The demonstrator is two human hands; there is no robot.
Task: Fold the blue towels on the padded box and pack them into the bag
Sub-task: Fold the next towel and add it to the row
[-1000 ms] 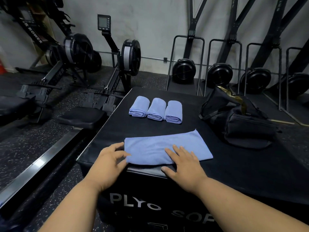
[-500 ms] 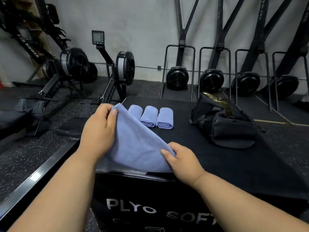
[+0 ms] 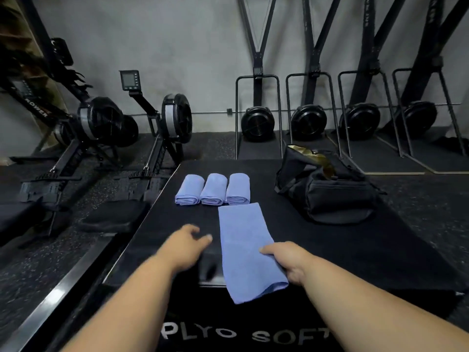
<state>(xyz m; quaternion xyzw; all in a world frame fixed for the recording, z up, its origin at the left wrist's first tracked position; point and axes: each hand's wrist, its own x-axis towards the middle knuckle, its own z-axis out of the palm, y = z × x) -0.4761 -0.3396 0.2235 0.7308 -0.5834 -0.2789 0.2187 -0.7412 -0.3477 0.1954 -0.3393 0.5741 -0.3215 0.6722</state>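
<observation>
**Fourth towel half-folded, bag still waiting**

The right hand (image 3: 289, 262) pinches the near right edge of a blue towel (image 3: 245, 250), thumb lying on top of the cloth and the other fingers tucked beneath it. The left hand (image 3: 185, 246), blurred in motion, hangs just left of the towel with fingers loosely spread and nothing in them. The towel lies as a long narrow strip running away from the person, its near end drooping over the front edge of the padded box (image 3: 330, 250), its far end almost touching the finished row.

Three rolled towels (image 3: 213, 190) sit side by side farther back on the box, their layered ends facing the camera. The black bag (image 3: 327, 194) stands to their right, well apart from the strip, its top gaping to show a gold lining; no towel can be seen inside.

By that count the folding looks largely done: three bundles are finished and one seems to need its last folds, and all the packing appears to remain.

The towels are soft, matte, fine-napped cloth that holds a crease. The box has a dark, slightly grained padded skin with white lettering on its front. The bag is slouching black fabric with a bulging side pocket.
</observation>
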